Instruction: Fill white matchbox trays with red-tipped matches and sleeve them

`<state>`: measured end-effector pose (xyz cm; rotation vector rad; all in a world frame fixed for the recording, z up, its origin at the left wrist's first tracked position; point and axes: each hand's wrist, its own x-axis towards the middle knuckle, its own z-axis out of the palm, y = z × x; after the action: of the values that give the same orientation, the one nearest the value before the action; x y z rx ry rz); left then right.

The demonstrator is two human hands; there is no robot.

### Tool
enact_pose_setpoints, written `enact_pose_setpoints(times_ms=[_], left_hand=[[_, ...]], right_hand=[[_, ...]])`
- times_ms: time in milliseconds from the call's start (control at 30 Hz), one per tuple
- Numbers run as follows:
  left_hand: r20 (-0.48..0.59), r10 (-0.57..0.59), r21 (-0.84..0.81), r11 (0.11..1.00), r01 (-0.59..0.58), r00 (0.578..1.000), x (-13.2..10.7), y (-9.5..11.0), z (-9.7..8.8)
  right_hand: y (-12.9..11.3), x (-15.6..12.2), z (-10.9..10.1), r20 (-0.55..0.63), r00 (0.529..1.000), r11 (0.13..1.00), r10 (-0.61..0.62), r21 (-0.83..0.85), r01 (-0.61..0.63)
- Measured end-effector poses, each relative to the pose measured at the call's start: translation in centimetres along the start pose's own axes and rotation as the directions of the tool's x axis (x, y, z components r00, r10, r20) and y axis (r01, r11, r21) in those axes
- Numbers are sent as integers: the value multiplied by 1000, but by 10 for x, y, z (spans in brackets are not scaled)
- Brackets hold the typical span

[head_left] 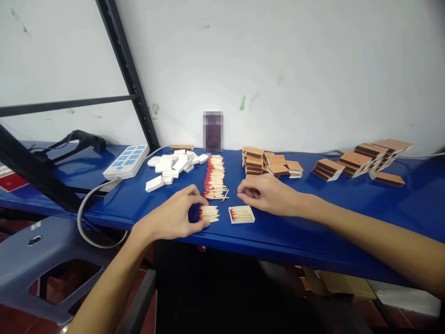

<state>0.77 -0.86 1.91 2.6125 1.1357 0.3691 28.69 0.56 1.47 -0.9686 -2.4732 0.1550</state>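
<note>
My left hand [184,211] rests on the blue table, its thumb and fingers closed around the ends of a small bunch of matches [209,214] with red heads toward the palm. My right hand [262,192] hovers with curled fingers, thumb close to the index finger; nothing shows between them. Just below it lies a white inner matchbox tray [252,220] holding several matches. Beyond both hands stretches a long pile of matches [217,176], red heads to the left. One stray match [225,195] sits crosswise at its near right edge.
White matchbox trays [170,164] are heaped at left, beside a power strip [127,161]. Brown matchbox sleeves [255,160] stand behind my right hand. Stacked matchboxes [358,160] stand further right. A black metal frame [130,69] rises at left; a plastic stool [45,260] stands below.
</note>
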Motion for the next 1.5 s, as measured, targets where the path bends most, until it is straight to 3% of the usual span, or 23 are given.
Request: enact_pose_setpoints(times_ms=[233,467,633,867,1100,1500], left_hand=[[129,42,49,998,-49,991,7,1,-14],[141,93,70,992,-103,986,13,2,-16],[112,115,69,990,-123,987,11,-2,-12],[67,89,64,994,-93,994,6,-1,-8],[5,44,54,998,-44,999,-2,-6,0],[56,24,84,996,-29,998,-2,3,1]], right_hand=[[-3,-26,-3,-40,999,999,28,35,-26],[-50,7,14,60,985,987,-163,9,163],[-65,29,22,185,979,984,-87,-138,113],[-60,33,33,155,987,993,37,-115,-19],[-51,34,42,102,994,999,32,28,-35],[-46,38,38,147,988,986,37,157,-60]])
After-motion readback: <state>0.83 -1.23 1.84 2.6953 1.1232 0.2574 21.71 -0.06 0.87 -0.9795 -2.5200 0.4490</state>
